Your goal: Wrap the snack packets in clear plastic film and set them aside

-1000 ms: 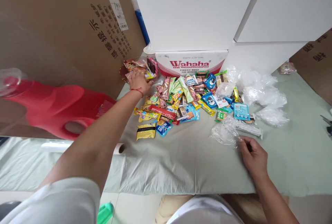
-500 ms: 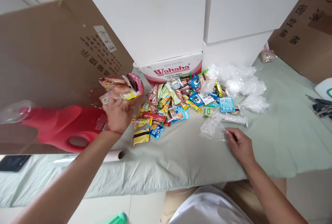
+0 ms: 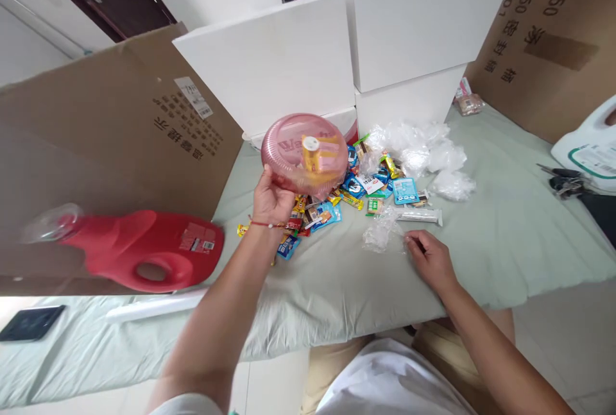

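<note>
My left hand [image 3: 273, 198] grips the near left edge of a round, see-through pink plastic container [image 3: 279, 136] and holds it tilted above the snack pile. A yellow patch and a small white disc [image 3: 310, 143] show at its middle; whether they are inside or on the surface I cannot tell. Partly behind the container lie many small wrapped snacks [image 3: 328, 216] in blue, yellow, red and brown packets. To the right, my right hand [image 3: 432, 263] rests on the green cloth with fingers pinched on the edge of a crumpled clear plastic bag [image 3: 382, 232].
More crumpled clear bags [image 3: 447, 155] lie behind at right. A red jug [image 3: 192, 238] lies on its side at left, near a white roll [image 3: 154, 307] and a phone [image 3: 33, 323]. White boxes [image 3: 289, 56] and brown cardboard [image 3: 129, 120] wall the back. Scissors [image 3: 565, 177] lie far right.
My left hand has swung right from beside the red jug to above the snack pile, turning the container's round pink face into view. My right hand keeps its pinch on the bag.
</note>
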Tool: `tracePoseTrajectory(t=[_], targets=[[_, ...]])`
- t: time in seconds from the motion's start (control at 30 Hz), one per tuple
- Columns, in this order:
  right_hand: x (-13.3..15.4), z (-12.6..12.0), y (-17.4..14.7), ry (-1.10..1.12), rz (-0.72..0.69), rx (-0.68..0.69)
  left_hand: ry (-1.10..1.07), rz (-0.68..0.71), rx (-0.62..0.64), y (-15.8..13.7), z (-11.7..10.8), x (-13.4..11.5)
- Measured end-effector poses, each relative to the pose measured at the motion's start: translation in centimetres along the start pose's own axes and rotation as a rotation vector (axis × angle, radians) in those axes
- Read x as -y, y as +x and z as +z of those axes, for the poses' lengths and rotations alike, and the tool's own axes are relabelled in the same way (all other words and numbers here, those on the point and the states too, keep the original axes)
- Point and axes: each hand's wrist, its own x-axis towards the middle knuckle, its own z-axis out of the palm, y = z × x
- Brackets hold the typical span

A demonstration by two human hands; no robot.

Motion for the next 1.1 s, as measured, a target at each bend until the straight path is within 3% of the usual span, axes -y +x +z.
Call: tracePoseTrajectory(t=[0.1,0.2,0.33,0.4,0.5,0.6,0.63,0.7,0.8,0.87,0.97,1.1], targets=[[0.5,0.4,0.1,-0.011,0.013,-0.011,-0.156,-0.09,0.01,1.4,0.4,2.3],[1.3,1.4,0.9,-0.026,-0.012,0.079,-0.218,-0.052,0.059,1.2,0.3,2.3],[3.2,1.5,2.4,-0.129,-0.081,0.326,-0.251,0.008,0.16,-1.4,0.2,1.0],[4.6,0.2,2.7,-0.109,-0.059,0.298,-0.245,0.015,0.196,-3.8,0.4,0.8],[7.1,-2.5,2.0,0.236,-0.055,0.173,-0.198,-0.063,0.209,-8.4,1.1,2.0],[9.0,-4.7,-0.3,0.629,-0.014,0.16,-0.096,-0.288,0.247,-13.2,2.0,5.2],[9.3,-5.3,-1.2,0.689,0.023,0.153,-0.037,-0.346,0.282,-14.6,2.4,6.5],[9.5,-6.9,-3.1,0.717,0.104,0.09,0.193,-0.328,0.385,-16.7,3.3,8.8],[9.1,-11.3,-4.4,0.68,0.114,-0.1,0.556,-0.104,0.484,-17.7,4.1,11.0],[8.6,-15.3,-3.3,0.594,0.046,-0.185,0.826,0.11,0.548,-17.3,3.9,11.8],[7.0,-20.6,1.5,0.253,0.01,-0.133,1.295,0.35,0.689,-16.3,2.6,12.9],[2.9,-23.4,11.2,-0.37,0.039,-0.014,1.555,0.369,0.819,-17.0,-0.4,14.2]])
